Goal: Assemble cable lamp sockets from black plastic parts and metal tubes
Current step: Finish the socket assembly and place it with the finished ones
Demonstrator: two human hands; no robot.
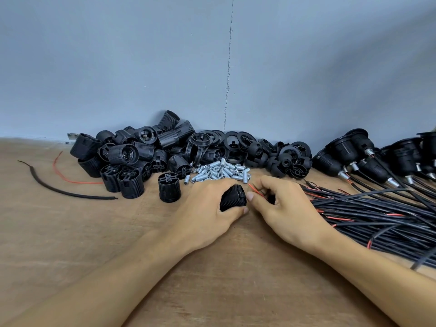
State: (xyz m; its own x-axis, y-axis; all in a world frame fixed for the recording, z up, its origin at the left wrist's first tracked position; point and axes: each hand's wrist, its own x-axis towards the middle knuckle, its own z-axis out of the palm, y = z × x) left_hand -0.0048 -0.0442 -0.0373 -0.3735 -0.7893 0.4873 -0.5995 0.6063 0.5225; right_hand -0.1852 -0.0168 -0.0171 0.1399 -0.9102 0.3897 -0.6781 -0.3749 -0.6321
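— How far along were you at that moment?

— Part way, by my reckoning. From the left, a stray cable offcut (63, 192) lay on the wooden table (70, 244). After it came a big heap of threaded socket bodies (132, 156), a stack of black rings (212, 140), the pile of metal tubes (221, 172) and a cluster of domed caps (283, 159). None of those were assembled. At the far right lay a row of finished sockets (368, 156) with cables already on. So a fair batch was done, though I judged more parts were left than built.

— And the piece in hand?

— My left hand (207, 213) had fingers and thumb curled round one socket body (232, 198). It was held low over the table, just in front of the tubes, with its terminal end turned to the right. My right hand (283, 208) was just beside it, fingers closed in a pinch on a cable's red lead (256, 191). The lead poked out above the thumb towards the socket body, near it but not in it, as far as I could tell. Something black sat under that palm, but I couldn't make out what.

— The other cables?

— The loose cable bundle (377, 215) lay to the right, touching my right wrist.
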